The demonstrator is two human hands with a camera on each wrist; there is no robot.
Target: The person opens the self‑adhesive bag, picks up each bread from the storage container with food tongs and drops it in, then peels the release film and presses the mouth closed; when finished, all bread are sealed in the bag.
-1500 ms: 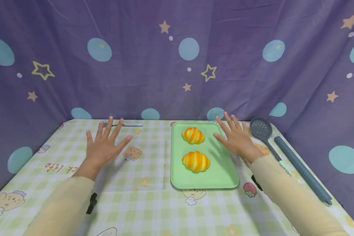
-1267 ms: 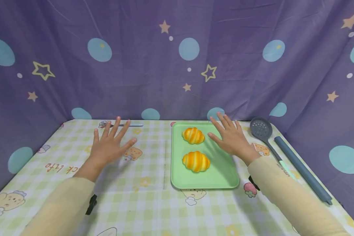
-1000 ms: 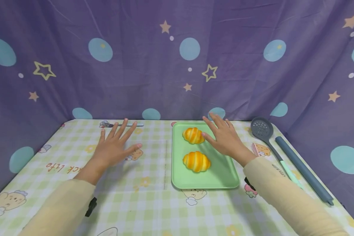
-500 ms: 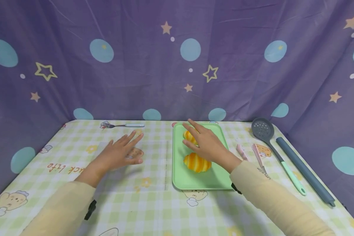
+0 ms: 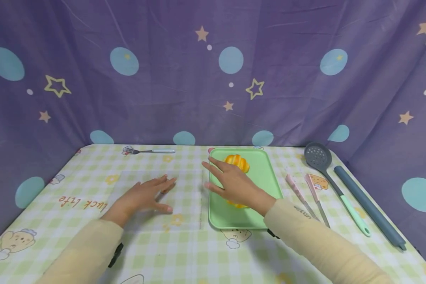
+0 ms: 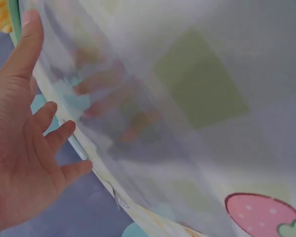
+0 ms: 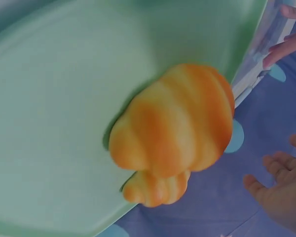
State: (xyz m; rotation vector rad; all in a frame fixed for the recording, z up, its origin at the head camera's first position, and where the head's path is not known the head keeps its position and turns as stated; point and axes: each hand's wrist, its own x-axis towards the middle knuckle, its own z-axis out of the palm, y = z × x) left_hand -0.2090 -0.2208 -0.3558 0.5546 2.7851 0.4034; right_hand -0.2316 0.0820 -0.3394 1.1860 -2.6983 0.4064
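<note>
In the head view my left hand [image 5: 142,198] hovers with spread fingers over a clear sheet [image 5: 188,201] lying on the checked cloth. My right hand [image 5: 236,184] is above the left half of a green tray [image 5: 266,169], fingers spread and pointing left, holding nothing. Two croissant-shaped breads lie on the tray: the far one [image 5: 242,162] shows past the fingers, while the near one [image 5: 237,205] is mostly covered by the hand. The right wrist view shows both, the larger-looking bread [image 7: 175,121] in front. A blurred reflection of fingers shows beside my left hand [image 6: 29,128].
A fork [image 5: 156,151] lies at the back left. Right of the tray are tongs with pink arms [image 5: 314,189], a slotted ladle [image 5: 340,193] and a grey-blue rod [image 5: 369,207]. Purple curtains [image 5: 156,114] stand behind and at both sides.
My right hand has moved left across the tray, uncovering the tongs. My left hand has come lower and nearer, away from the fork. The breads stay on the tray.
</note>
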